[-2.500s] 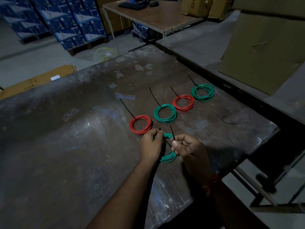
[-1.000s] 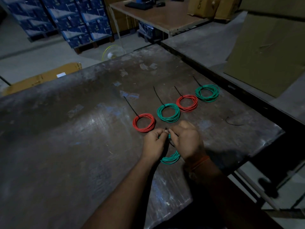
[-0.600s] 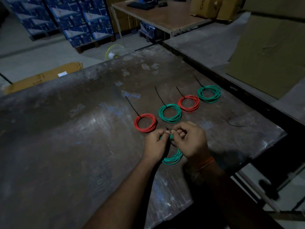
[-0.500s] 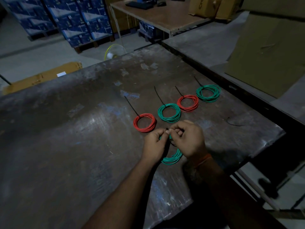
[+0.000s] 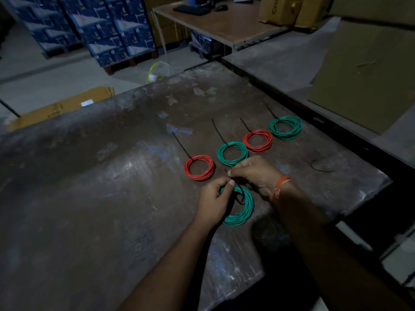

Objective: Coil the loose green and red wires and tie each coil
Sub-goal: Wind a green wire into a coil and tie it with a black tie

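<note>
A green wire coil [image 5: 243, 209] lies near the table's front edge. My left hand [image 5: 213, 200] grips its left side. My right hand [image 5: 258, 173] pinches the thin black cable tie [image 5: 240, 194] that loops through this coil. Beyond my hands a diagonal row of tied coils rests on the table: a red coil [image 5: 199, 168], a green coil [image 5: 232, 153], a second red coil [image 5: 257, 141] and a far green coil [image 5: 285, 127]. Each has a black tie tail pointing away from me.
The worn dark table [image 5: 112, 187] ends just right of my hands. A loose black tie [image 5: 321, 168] lies near its right edge. Cardboard sheets [image 5: 363, 70] lean at right, blue boxes [image 5: 101, 25] stack at the back, and a desk [image 5: 224, 19] stands behind.
My right hand has shifted up and over the coil's top, taking the tie end between its fingertips. More of the green coil shows now below my hands. The left hand keeps its grip.
</note>
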Tool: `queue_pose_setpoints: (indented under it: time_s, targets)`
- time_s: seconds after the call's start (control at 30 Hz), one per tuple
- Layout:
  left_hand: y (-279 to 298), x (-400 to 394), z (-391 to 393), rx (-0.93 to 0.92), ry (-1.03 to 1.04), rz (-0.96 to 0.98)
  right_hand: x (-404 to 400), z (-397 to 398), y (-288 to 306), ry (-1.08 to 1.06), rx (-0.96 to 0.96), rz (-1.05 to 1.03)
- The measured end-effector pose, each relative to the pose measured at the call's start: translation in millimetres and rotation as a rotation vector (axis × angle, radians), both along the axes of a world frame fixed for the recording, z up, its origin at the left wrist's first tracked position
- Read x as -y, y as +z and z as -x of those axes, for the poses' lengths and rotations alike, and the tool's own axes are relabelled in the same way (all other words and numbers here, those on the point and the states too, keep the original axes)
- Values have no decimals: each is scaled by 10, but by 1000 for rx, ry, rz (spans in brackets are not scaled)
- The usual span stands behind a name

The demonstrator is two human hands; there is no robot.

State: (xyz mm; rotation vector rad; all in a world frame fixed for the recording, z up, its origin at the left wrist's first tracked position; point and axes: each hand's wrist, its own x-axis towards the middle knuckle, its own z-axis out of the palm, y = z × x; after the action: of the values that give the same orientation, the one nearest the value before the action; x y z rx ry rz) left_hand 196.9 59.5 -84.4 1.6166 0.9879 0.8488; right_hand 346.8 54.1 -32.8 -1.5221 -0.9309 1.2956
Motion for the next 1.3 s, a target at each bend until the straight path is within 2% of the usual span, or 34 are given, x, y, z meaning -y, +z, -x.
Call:
queue_pose_setpoints:
  time_s: [0.1,0.2,0.27,0.47,0.6,0.8,0.9,1.03,1.17,1.3]
  targets:
    - [16,40,-7,17,-45,47,-57,24,55,-69,65,-62]
    - [-4,57,-10,32,-68,77,-184,46,242,-223,89,-220]
    - [4,45,-3,81,-51,123,-254,30,350,-237,121,-307]
    - [60,83,21,171,-27,157,-373,9,292,-205,222,-306]
    - [75,96,2,125,11,82,-340,15,335,-235,267,-303]
    - [135,120,-47,-49,57,-149,-262,294,585,-228,559,-620]
    - [162,137,-32,-86,66,-232,-193,413,597,-191,580,-705]
    - [135,106,-38,-61,107,-224,-24,412,624,-130,529,-772]
    - [-3,40,-89,-85,217,-168,182,270,522,-98,458,-699]
    - [-110,-22,-148,-14,316,22,454,110,194,-184,564,-421]
